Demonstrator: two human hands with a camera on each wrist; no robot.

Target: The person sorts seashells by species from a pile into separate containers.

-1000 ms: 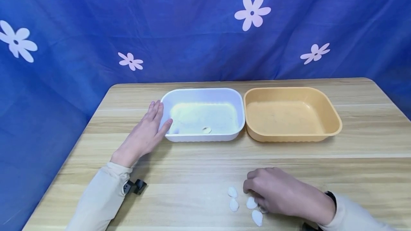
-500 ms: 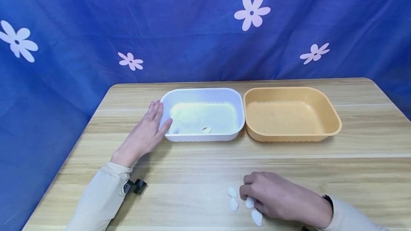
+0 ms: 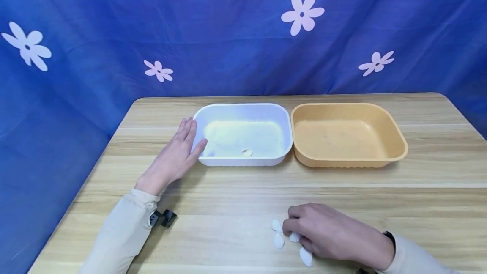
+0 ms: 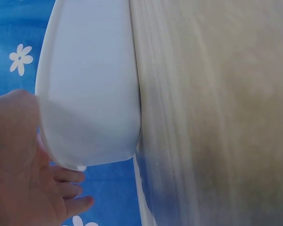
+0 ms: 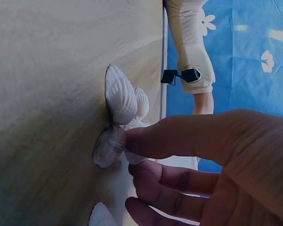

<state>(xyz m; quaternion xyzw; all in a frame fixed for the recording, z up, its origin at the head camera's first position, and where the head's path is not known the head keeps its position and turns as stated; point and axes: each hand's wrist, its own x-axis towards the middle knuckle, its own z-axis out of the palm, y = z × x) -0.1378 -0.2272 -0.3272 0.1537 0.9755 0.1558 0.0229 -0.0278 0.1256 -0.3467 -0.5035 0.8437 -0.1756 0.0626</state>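
My right hand (image 3: 327,231) is low over the table with fingers curled, thumb and fingertips pinching around a white ribbed seashell (image 5: 133,157). Another seashell (image 5: 108,146) lies right by the thumb, and a larger seashell (image 5: 120,94) lies just past it. In the head view, a seashell (image 3: 279,241) lies left of the hand and another seashell (image 3: 306,257) at its near side; the palm hides some of the group. My left hand (image 3: 171,155) rests with straight fingers at the left end of a white plastic basin (image 3: 243,162), thumb over its rim.
A small pale round piece (image 3: 247,152) lies inside the white basin. A tan basin (image 3: 350,164) stands against its right side. Behind the wooden table (image 3: 213,206) hangs a blue curtain (image 3: 236,33) with flowers.
My right hand has shifted slightly left and closed in on the seashells, covering part of one. The left hand stays at the white basin. The head view has shifted a little.
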